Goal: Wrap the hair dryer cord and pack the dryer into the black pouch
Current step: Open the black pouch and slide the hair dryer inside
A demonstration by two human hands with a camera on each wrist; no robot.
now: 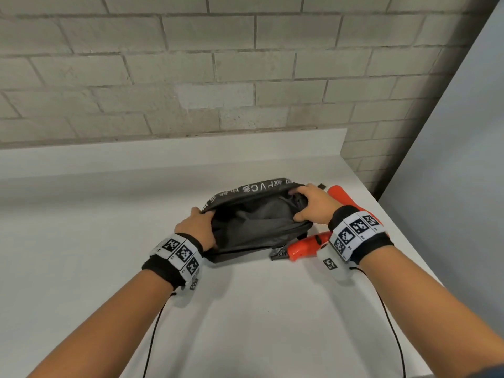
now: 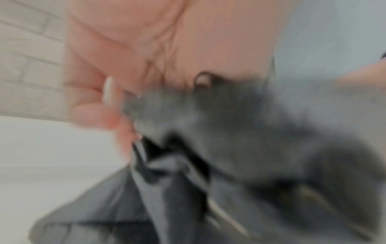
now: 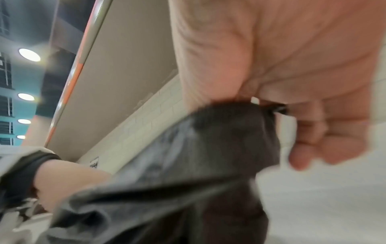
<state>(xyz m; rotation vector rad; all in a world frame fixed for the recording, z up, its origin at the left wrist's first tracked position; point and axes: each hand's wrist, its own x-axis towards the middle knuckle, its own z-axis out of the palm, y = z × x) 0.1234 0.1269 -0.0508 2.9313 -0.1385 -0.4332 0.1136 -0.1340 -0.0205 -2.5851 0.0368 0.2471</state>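
Observation:
The black pouch (image 1: 256, 222) lies on the white counter (image 1: 109, 241), its mouth held wide and its dark grey lining showing. My left hand (image 1: 200, 227) grips the pouch's left edge. My right hand (image 1: 311, 204) grips the right end of the opening, fingers curled over the rim. Both wrist views are blurred but show fingers pinching dark fabric (image 2: 208, 132) (image 3: 219, 140). The orange hair dryer (image 1: 308, 245) lies on the counter just right of the pouch, partly hidden under my right wrist. Its black plug (image 1: 278, 253) sits by the pouch's front corner.
A brick wall (image 1: 218, 64) rises behind the counter's raised back lip. The counter's right edge (image 1: 403, 241) runs diagonally close to the dryer, with a grey wall panel (image 1: 450, 145) beyond. Bare white counter surface stretches left of the pouch and in front of it.

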